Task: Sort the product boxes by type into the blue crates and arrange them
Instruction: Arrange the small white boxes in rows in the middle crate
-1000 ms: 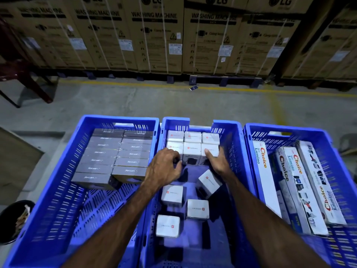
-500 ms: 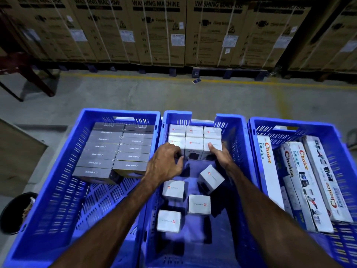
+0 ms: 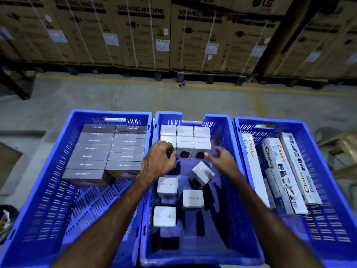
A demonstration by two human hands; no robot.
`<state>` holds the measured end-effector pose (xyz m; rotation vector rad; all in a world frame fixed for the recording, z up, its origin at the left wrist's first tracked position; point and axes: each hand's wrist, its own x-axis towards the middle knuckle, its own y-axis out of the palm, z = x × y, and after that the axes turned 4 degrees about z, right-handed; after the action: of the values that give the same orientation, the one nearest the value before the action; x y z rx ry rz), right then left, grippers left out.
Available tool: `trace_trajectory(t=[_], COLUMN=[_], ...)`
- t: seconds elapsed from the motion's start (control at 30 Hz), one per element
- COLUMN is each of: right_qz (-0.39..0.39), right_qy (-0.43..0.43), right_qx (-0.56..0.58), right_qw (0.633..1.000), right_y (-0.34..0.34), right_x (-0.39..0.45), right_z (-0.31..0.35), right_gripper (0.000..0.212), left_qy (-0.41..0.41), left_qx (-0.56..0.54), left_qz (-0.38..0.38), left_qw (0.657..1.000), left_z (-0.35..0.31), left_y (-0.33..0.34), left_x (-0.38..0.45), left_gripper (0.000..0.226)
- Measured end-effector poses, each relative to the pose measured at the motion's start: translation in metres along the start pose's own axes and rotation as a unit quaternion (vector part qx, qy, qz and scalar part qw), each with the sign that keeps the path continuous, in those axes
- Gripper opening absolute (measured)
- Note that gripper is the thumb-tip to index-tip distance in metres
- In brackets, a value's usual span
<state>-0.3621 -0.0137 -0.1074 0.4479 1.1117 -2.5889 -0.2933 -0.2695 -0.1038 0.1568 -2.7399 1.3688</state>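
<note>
Three blue crates stand side by side. The left crate (image 3: 48,171) holds grey flat boxes (image 3: 90,149) in two neat columns. Long white "Choice" boxes (image 3: 278,171) lie in the right crate (image 3: 270,120). At the far end of the middle crate (image 3: 168,115) is a stacked block of small white boxes (image 3: 185,141). Nearer to me lie a tilted loose box (image 3: 201,172) and three more loose boxes (image 3: 167,185). My left hand (image 3: 158,161) curls on the block's front-left box. Blurred, my right hand (image 3: 222,161) hovers by the block's front-right corner, holding nothing.
Tall cardboard washing machine cartons (image 3: 193,35) line the back behind a yellow floor line (image 3: 116,80). A small flat object (image 3: 181,85) lies on the concrete floor. A black bin (image 3: 5,219) sits at the lower left, and a pale chair (image 3: 343,147) stands at the right.
My right hand has come off the block's right side and drawn back a little toward me. My left hand stays at the front-left box. The camera has tilted slightly.
</note>
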Motion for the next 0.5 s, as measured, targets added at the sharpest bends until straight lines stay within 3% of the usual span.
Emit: trace_trajectory(t=[0.13, 0.23, 0.37, 0.5], right_qz=[0.092, 0.065, 0.057, 0.120], right_qy=[-0.037, -0.035, -0.037, -0.094], right_qx=[-0.201, -0.242, -0.202, -0.049], right_qw=[0.975, 0.967, 0.977, 0.987], right_y=[0.019, 0.032, 0.021, -0.005], right_x=[-0.045, -0.051, -0.042, -0.023], right_z=[-0.005, -0.009, -0.001, 0.021], right_gripper=[0.083, 0.083, 0.063, 0.043], left_qy=[-0.005, -0.012, -0.021, -0.102], left_qx=[-0.033, -0.061, -0.121, -0.245], left_qz=[-0.011, -0.015, -0.053, -0.181], left_qw=[0.999, 0.998, 0.991, 0.947], left_z=[0.000, 0.000, -0.003, 0.001], left_y=[-0.002, -0.005, -0.007, -0.011], left_x=[-0.001, -0.003, -0.007, -0.020], left_gripper=[0.013, 0.010, 0.008, 0.012])
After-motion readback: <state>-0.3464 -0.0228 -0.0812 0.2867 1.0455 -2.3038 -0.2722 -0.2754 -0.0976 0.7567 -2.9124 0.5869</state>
